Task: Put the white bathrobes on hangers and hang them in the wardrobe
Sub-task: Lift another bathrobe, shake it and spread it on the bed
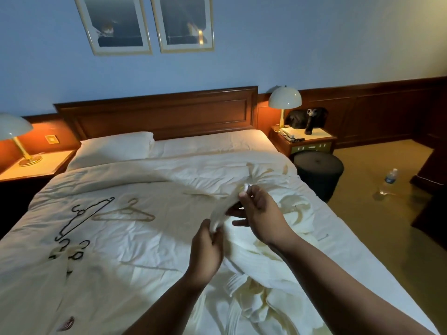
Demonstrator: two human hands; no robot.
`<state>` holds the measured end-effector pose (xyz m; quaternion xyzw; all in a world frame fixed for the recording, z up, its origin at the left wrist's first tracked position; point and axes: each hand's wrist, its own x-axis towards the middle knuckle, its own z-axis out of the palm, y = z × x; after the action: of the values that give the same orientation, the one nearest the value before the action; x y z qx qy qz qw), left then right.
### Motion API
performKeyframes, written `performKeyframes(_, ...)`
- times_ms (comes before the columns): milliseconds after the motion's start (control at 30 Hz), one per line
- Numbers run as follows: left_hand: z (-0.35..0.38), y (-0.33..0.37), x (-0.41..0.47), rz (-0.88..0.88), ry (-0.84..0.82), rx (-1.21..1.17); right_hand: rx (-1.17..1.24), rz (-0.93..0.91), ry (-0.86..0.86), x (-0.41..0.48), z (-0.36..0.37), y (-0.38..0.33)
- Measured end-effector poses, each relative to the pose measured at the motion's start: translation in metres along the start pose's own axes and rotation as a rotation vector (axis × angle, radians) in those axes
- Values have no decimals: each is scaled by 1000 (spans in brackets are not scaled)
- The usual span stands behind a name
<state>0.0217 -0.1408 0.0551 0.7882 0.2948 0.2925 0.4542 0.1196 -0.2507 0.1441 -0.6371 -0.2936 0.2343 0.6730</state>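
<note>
bed (343,238): bathrobe (254,298) bunched near right, outline lost against duvet (169,180). black hanger (82,218) and beige hanger (125,212) lie left; other hooks (84,243) half-buried. left hand (205,252) and right hand (258,213): fingers pinch a raised strip (225,209), belt or collar unclear.

On my feed, a blue wall (278,44) carries a framed picture (113,22) and a second framed picture (185,22) side by side above a dark wooden headboard (157,112). The bed (145,238) lies in white linen, with a pillow (113,146) at its head-left corner. I see a left nightstand (41,165) and a right nightstand (312,140), each under a lit dome lamp (13,128) (285,97) throwing warm orange light. A round dark stool (318,165) sits just beside the right one. Wood panelling (375,110) lines the right wall, and a water bottle (389,181) stands on the tan carpet (362,226).
</note>
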Motion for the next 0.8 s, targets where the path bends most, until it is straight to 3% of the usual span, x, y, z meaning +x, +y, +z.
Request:
performKeyframes(100, -6, -14, -1, -281, -8, -222, -155, 126, -43, -2, -9, 24)
performKeyframes(200, -13, -10, 2, -516, 66, -523, -530, 288, -193, -10, -23, 64)
performKeyframes(333, -21, 8, 1, -641, 116, -684, -899, 413, -473, -26, -31, 117)
performKeyframes(433, -25, 23, -3, -615, 91, -730, -1020, 394, -317, -34, -43, 153)
performKeyframes(533, -27, 33, -1, -582, 75, -805, -925, 403, -78, -42, -61, 167)
performKeyframes(667, -24, 33, 4, -566, 89, -966, -897, 362, 113, -39, -74, 160)
performKeyframes(800, -12, 10, 5, -589, -28, -908, -718, 293, 154, -26, -74, 132)
